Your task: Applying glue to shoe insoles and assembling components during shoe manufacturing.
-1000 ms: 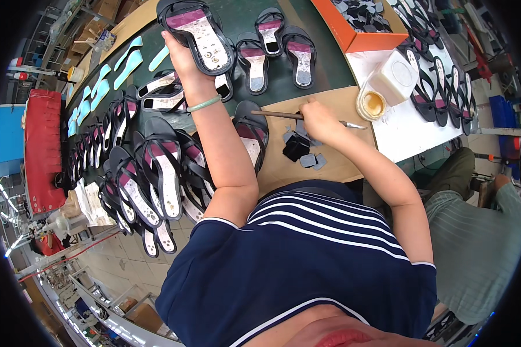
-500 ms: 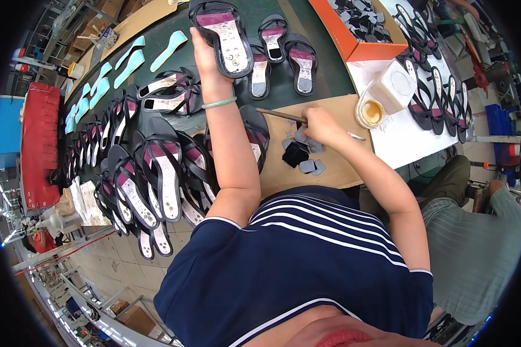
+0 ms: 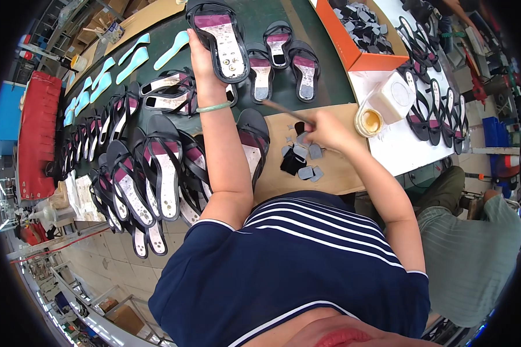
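Up at the far side of the table, my left hand [image 3: 204, 63] is closed on a black-strapped sandal [image 3: 230, 49], its white and purple insole facing up. My right hand [image 3: 330, 130] grips a thin brown stick [image 3: 286, 110], one end pointing left toward that sandal; its other end is hidden by my hand. Below the right hand, several small grey pads [image 3: 308, 173] and black pads [image 3: 289, 162] lie on a brown cardboard sheet [image 3: 336, 170]. Three sandals [image 3: 278, 43] rest on the dark green tabletop just right of the held one.
An orange box [image 3: 376, 61] of grey pads stands at the far right, with a yellowish open jar [image 3: 369, 121] and a white container [image 3: 395, 97] nearer. More sandals [image 3: 165, 173] crowd the left side, beside light-blue pieces [image 3: 134, 65]. A person in grey [image 3: 474, 243] is at right.
My right hand has shifted slightly right, and the stick slants more steeply, its left end higher. The left hand still holds the sandal in nearly the same place.
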{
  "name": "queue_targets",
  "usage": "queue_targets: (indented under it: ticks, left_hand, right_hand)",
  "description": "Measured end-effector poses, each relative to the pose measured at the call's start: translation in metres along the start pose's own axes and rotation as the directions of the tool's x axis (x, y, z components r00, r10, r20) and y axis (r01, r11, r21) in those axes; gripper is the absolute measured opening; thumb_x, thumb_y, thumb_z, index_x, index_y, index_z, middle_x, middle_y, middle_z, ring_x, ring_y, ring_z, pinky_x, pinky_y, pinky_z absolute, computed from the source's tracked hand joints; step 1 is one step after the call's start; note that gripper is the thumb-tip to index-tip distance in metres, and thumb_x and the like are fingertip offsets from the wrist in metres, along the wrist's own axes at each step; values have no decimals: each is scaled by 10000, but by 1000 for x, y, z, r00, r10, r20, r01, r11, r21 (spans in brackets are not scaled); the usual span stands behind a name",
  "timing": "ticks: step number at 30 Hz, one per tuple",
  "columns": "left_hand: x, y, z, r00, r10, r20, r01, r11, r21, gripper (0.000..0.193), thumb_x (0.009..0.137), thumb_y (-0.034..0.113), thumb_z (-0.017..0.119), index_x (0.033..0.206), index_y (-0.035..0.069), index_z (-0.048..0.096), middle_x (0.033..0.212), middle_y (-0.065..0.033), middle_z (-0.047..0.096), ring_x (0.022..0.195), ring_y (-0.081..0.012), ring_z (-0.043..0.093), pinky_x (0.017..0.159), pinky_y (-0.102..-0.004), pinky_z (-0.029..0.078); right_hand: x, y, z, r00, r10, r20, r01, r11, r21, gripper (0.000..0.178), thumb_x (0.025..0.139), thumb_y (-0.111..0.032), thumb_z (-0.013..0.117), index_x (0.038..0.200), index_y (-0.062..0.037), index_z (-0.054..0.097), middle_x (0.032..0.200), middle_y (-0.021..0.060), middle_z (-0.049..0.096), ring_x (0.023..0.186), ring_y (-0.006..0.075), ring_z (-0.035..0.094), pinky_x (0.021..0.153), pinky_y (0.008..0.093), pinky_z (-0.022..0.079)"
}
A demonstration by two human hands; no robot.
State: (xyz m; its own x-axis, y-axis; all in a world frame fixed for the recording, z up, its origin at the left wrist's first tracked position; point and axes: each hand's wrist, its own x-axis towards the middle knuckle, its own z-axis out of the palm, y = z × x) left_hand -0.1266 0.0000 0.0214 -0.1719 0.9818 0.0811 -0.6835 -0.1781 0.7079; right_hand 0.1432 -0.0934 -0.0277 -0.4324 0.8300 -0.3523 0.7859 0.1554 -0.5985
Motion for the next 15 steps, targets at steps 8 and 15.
queue_targets:
  ticks: [8,15]
  left_hand:
    - [-6,-35,31,949,-239,205,253,967,-45,612,955,569,348,1140,33,579,985,-107,675,758,-216,686,644,-327,584]
    - [-41,-64,103,883,-331,332,328,942,69,518,998,496,300,1129,58,545,996,-82,638,855,-168,644,753,-286,538]
  right_hand:
    - [-58,-56,-116,927,-165,-336,326,797,508,129,775,-46,724,875,14,670,795,9,664,664,45,586,595,214,448]
    - [-51,-76,-117,922,-146,-359,323,801,504,108,742,-19,736,825,23,681,718,12,647,630,53,535,574,221,422]
